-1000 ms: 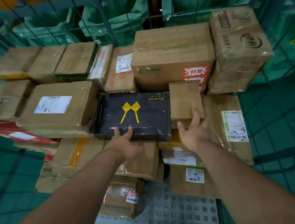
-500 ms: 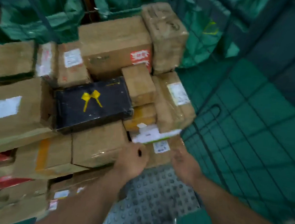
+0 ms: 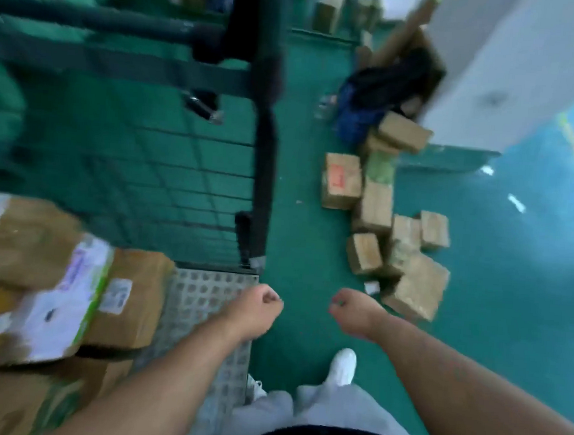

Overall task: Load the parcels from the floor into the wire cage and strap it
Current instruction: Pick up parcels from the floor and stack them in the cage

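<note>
Head view: both arms reach forward, a little bent. The left hand (image 3: 258, 306) is over the front right corner of the cage floor (image 3: 203, 300), and the right hand (image 3: 352, 311) is over the green floor (image 3: 306, 219). The fingers of both are loosely curled and hold nothing. Loaded parcels (image 3: 128, 294) fill the left side of the cage. Further away, the boxes (image 3: 414, 289) not yet loaded lie in a loose heap on the floor, near the white wall (image 3: 531, 65). They look like small, stiff cartons, probably light. I would take each one by two opposite sides, because the tape may be slippery.
</note>
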`<state>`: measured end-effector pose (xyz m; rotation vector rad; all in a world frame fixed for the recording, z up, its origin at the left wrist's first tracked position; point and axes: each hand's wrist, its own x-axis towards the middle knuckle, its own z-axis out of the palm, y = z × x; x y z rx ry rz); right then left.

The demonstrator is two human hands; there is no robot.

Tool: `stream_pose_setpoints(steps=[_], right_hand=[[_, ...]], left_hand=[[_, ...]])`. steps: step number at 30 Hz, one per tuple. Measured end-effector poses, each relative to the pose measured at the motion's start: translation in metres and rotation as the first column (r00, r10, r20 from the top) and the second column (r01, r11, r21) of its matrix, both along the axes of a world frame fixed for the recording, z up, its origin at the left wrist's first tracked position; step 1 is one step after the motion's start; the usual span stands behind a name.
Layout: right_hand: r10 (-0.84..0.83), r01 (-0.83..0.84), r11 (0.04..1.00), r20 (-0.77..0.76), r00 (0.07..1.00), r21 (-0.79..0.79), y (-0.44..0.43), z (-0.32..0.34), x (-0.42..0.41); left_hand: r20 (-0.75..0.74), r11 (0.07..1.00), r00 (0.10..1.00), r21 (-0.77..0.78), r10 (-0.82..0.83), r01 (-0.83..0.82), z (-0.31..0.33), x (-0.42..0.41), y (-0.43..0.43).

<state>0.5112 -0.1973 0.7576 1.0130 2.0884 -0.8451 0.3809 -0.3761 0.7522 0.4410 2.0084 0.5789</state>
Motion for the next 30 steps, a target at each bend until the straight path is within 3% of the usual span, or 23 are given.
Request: stream_pose_setpoints(steps=[5, 12, 21, 30], right_hand=[[-0.359, 0.359, 0.933, -0.038, 0.933, -0.010, 0.044, 0.014, 0.131], [-0.583, 0.584, 0.812, 0.019, 0.812, -0.013, 0.093, 0.010, 0.304], [-0.527, 0.531, 0.848, 0.120, 0.841, 0.000, 0.211, -0.013, 0.456], [-0.329, 0.340, 0.940, 0.167, 0.930, -0.041, 0.299, -0.032, 0.465]], left_hand=[[0.010, 0.952, 0.952, -0.027, -0.304, 0.305, 0.001, 0.080, 0.099], [0.042, 0.848, 0.850, -0.051, -0.526, 0.527, -0.005, 0.202, 0.210], [0.064, 0.844, 0.856, -0.145, -0.513, 0.516, -0.015, 0.327, 0.317], [0.107, 0.935, 0.956, -0.203, -0.273, 0.290, -0.021, 0.339, 0.377]])
